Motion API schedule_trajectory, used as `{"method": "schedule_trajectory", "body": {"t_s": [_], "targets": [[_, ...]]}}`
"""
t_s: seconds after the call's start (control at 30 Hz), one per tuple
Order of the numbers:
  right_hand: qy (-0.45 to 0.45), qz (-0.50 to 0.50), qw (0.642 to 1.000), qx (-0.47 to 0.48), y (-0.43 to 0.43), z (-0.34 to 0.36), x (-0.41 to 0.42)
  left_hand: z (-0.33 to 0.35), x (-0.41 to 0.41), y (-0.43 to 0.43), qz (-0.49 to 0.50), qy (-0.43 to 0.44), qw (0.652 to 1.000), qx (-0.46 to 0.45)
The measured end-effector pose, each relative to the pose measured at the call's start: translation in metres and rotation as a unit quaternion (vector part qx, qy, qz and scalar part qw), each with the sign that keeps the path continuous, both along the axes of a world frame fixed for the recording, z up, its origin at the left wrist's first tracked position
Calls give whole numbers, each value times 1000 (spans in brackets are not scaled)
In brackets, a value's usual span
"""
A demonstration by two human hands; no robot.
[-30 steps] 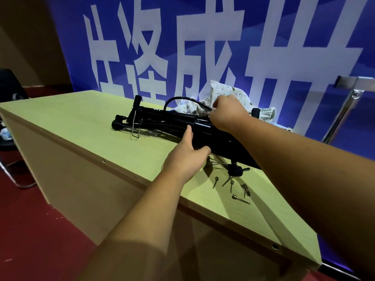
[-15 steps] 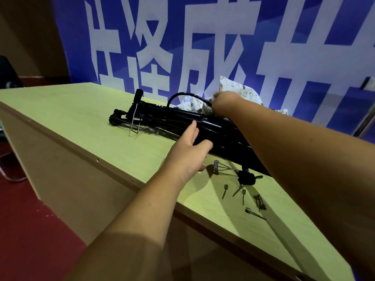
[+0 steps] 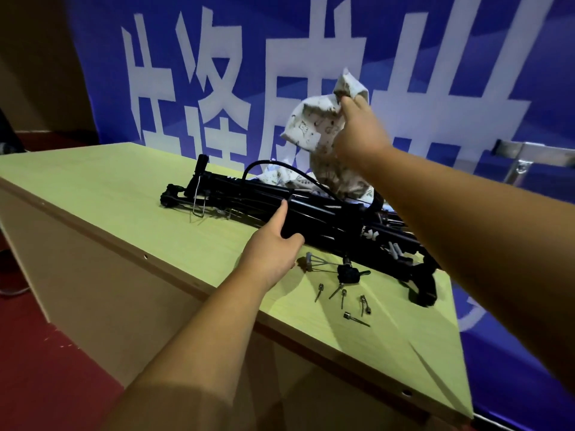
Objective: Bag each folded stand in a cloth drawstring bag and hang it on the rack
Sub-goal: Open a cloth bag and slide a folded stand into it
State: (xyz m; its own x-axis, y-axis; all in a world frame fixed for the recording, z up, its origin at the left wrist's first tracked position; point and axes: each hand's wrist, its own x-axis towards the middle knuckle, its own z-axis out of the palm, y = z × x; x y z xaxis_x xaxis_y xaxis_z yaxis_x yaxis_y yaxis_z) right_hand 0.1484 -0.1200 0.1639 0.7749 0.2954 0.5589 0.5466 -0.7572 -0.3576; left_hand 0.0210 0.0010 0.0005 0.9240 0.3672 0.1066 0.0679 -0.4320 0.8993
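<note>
A black folded stand (image 3: pixel 329 219) lies lengthwise on the pale green table (image 3: pixel 102 188), with more black stands bunched behind it. My left hand (image 3: pixel 273 253) grips the near stand's thick black tube from the front. A white patterned cloth drawstring bag (image 3: pixel 320 132) hangs in the air above the stands, pinched at its top by my right hand (image 3: pixel 357 132). The bag's lower part still trails down behind the stands, where more patterned cloth (image 3: pixel 280 178) lies.
Several small metal pins (image 3: pixel 342 301) and a black knob (image 3: pixel 348 273) lie on the table near its front right. A metal rack bar (image 3: pixel 529 157) shows at the right edge before the blue banner (image 3: pixel 217 73). Red floor lies to the left.
My right hand has lifted the cloth bag up off the pile behind the stands. My left hand has stayed on the stand's tube.
</note>
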Motion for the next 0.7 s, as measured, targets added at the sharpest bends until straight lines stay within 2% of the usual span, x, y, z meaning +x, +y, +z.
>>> {"method": "schedule_trajectory", "body": {"t_s": [0.13,0.23,0.33,0.53,0.7], "targets": [[-33,41,998,-17,-27,6,-42,4,-6,2,-7,16,999,39],[-55,60,997,-17,-47,9,-72,15,-15,2,-22,69,994,87],[-45,79,996,-6,-69,18,-107,40,-29,-3,-3,84,989,124],[-55,102,993,13,-96,51,-176,91,-77,-34,-18,26,987,155],[-82,124,988,43,-116,84,-241,126,-128,-72,-59,-59,989,123]]}}
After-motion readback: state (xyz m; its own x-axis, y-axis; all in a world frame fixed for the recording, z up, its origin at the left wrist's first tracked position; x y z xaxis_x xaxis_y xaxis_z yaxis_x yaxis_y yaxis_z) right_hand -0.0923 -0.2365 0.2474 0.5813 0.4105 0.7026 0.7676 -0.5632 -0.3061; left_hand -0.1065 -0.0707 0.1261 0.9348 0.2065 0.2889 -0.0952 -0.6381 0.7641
